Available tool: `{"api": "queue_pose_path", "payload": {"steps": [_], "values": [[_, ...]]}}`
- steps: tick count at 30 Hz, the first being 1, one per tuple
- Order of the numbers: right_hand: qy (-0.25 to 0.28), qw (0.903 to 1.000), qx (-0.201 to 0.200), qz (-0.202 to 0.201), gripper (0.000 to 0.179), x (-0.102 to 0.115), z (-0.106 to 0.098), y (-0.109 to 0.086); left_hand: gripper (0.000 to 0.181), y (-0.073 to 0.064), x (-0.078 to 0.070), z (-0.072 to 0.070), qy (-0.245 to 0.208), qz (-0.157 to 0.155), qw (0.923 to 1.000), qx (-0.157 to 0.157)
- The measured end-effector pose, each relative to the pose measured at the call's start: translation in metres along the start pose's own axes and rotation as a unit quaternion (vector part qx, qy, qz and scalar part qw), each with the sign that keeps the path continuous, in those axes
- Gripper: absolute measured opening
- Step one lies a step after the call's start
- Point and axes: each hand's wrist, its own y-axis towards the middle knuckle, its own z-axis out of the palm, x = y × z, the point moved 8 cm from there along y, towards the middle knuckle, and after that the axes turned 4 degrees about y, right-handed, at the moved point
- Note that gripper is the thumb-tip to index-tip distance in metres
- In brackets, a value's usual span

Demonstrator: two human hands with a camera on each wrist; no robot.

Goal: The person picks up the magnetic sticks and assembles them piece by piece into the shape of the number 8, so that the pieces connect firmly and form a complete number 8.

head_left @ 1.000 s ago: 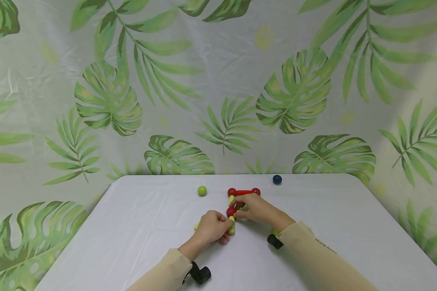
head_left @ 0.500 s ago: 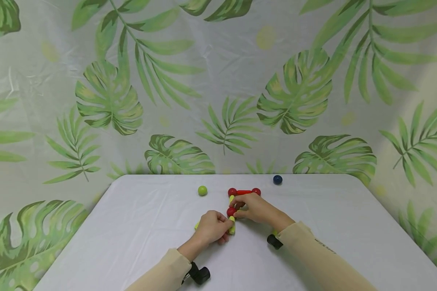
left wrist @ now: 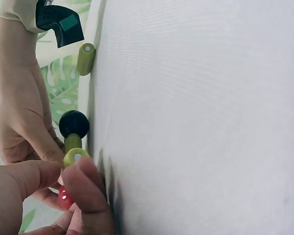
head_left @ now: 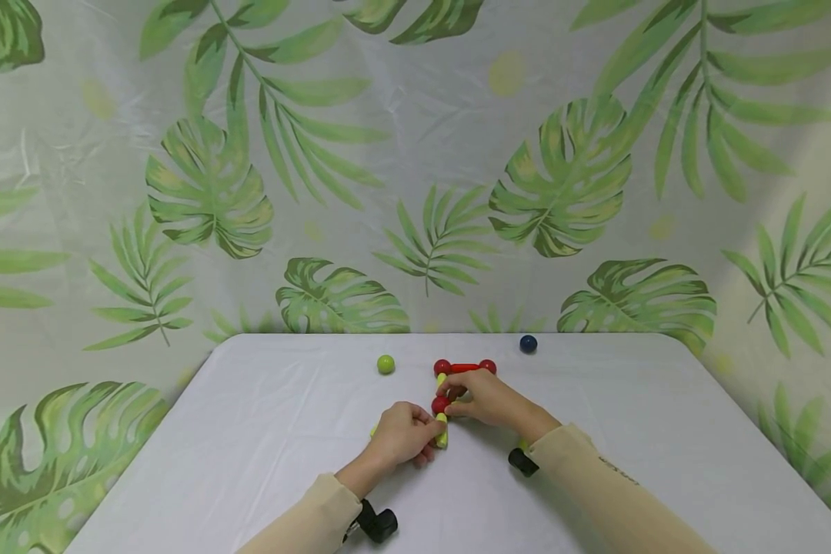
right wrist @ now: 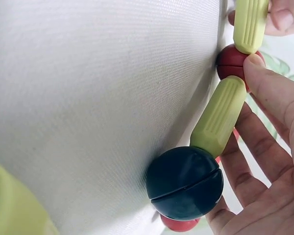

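My left hand point(head_left: 405, 435) pinches a yellow-green ridged rod point(head_left: 442, 439) between thumb and fingers. This rod's upper end meets a red ball point(head_left: 441, 404), gripped by my right hand point(head_left: 488, 396) with its thumb point(right wrist: 264, 78) pressed on the side. In the right wrist view a second yellow-green rod point(right wrist: 219, 115) runs from the red ball to a dark blue ball point(right wrist: 185, 181); my right hand hides that part in the head view. Farther back, another yellow-green rod point(head_left: 441, 379) leads to a red ball point(head_left: 442, 368), joined by a red rod point(head_left: 465, 368) to another red ball point(head_left: 487, 367).
On the white table point(head_left: 284, 400), a loose green ball point(head_left: 385, 364) lies back left and a dark blue ball point(head_left: 528, 344) back right. One yellow-green piece point(head_left: 373, 431) shows behind my left hand, another point(head_left: 523, 444) beside my right wrist. A leaf-patterned cloth point(head_left: 429, 154) hangs behind.
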Motion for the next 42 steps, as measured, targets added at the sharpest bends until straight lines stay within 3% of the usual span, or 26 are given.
{"api": "queue_pose_path", "payload": {"steps": [5,13,18,21,27,32,37,42], "values": [[0.004,1.0,-0.002,0.004,0.024,-0.001,0.0,0.0,0.016,-0.003,-0.011,-0.007,0.022,0.023,0.9994,0.01],[0.012,0.9998,-0.002,0.018,0.025,-0.001,0.001,0.0,0.019,0.001,-0.029,-0.032,0.05,0.054,0.9972,0.011],[0.005,0.9998,-0.002,0.021,0.025,0.002,0.002,0.0,0.026,0.011,-0.033,-0.055,0.095,0.074,0.9926,-0.013],[-0.002,0.9998,-0.004,0.022,0.024,0.001,0.002,0.0,0.025,0.02,-0.034,-0.072,0.141,0.086,0.9849,-0.051],[-0.001,0.9998,-0.002,0.018,0.025,0.002,0.001,-0.001,0.024,0.04,-0.035,-0.103,0.229,0.105,0.9593,-0.127],[-0.008,0.9996,-0.004,0.028,0.025,0.001,0.001,-0.001,0.029,0.055,-0.033,-0.113,0.262,0.119,0.9467,-0.145],[-0.012,0.9995,-0.01,0.027,0.024,0.003,0.0,-0.002,0.03,0.064,-0.027,-0.117,0.285,0.099,0.942,-0.147],[-0.003,0.9997,-0.007,0.021,0.023,0.005,0.001,-0.002,0.029,0.071,-0.017,-0.12,0.284,0.065,0.9447,-0.15]]}}
